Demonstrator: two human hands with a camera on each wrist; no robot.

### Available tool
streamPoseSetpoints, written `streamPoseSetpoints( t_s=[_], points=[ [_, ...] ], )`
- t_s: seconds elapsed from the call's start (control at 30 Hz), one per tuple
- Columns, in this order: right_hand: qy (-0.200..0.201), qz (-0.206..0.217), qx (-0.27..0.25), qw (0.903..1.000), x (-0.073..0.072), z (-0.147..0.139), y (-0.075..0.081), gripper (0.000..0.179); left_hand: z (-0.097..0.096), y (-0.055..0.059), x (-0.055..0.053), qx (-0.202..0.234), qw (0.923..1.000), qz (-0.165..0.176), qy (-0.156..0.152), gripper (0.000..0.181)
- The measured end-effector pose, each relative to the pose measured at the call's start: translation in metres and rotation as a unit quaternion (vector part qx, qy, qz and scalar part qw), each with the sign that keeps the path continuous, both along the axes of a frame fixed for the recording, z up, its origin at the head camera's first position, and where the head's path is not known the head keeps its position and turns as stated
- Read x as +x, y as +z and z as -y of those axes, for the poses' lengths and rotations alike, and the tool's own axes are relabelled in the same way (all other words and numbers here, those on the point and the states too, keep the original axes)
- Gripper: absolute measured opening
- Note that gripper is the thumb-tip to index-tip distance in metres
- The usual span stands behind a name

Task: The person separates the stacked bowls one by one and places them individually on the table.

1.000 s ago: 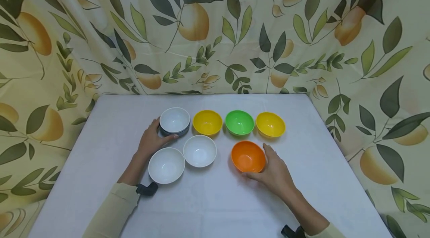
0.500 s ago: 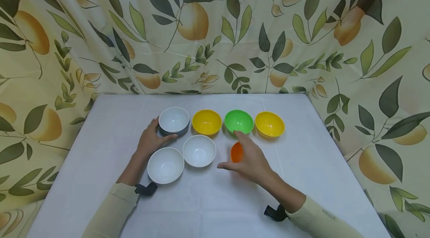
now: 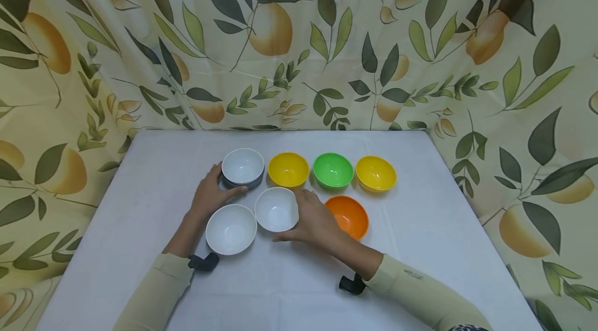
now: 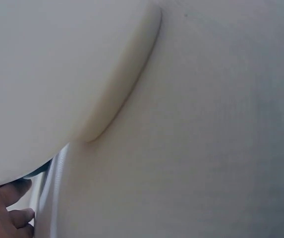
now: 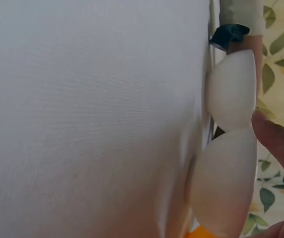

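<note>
At the back left, a white bowl (image 3: 243, 166) sits stacked in a grey-blue bowl (image 3: 254, 183). My left hand (image 3: 209, 195) holds this stack from its left and front, thumb in front. A second white bowl (image 3: 231, 230) stands nearer me, and a third white bowl (image 3: 275, 209) is just right of it, almost touching. My right hand (image 3: 314, 219) is spread round the right side of that third bowl, thumb at its front. In the right wrist view, the right thumb (image 5: 276, 136) lies by the bowls' rims. The far fingertips are partly hidden.
An orange bowl (image 3: 350, 216) stands behind the right wrist, partly covered. Along the back are a yellow bowl (image 3: 288, 169), a green bowl (image 3: 333, 170) and another yellow bowl (image 3: 376, 173). All stand on a white-covered table (image 3: 289, 289) before a patterned curtain (image 3: 299, 77).
My right hand has left the orange bowl and moved left across the table to the third white bowl. My left hand stays on the stack, and the bowls keep their places.
</note>
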State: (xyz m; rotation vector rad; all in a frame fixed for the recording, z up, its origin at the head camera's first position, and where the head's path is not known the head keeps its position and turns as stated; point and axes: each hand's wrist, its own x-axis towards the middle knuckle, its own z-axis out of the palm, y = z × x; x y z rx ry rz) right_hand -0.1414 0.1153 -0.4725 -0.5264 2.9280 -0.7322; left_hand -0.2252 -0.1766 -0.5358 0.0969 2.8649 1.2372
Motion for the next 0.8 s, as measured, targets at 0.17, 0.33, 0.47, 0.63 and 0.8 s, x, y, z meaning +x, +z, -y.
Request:
streamPoseSetpoints(
  t_s=[0.17, 0.33, 0.47, 0.63, 0.8],
  points=[
    [-0.016, 0.002, 0.026, 0.9995, 0.0, 0.004, -0.003, 0.121, -0.001, 0.0, 0.0, -0.005, 1.0, 0.005, 0.001, 0.11],
    [-0.021, 0.019, 0.013, 0.9995, 0.005, 0.001, 0.001, 0.113, 0.0, 0.001, 0.0, -0.007, 1.0, 0.002, 0.003, 0.111],
    [-0.027, 0.035, 0.02, 0.9988, 0.012, -0.004, 0.003, 0.116, 0.0, 0.0, 0.0, -0.005, 1.0, 0.003, 0.004, 0.111],
    [-0.029, 0.043, 0.032, 0.9981, 0.018, -0.009, 0.006, 0.12, 0.0, 0.0, 0.0, -0.008, 0.9999, 0.006, 0.006, 0.112],
    [-0.029, 0.046, 0.039, 0.9977, 0.02, -0.011, 0.009, 0.122, 0.0, 0.0, 0.0, -0.009, 1.0, 0.004, 0.003, 0.112]
  ],
)
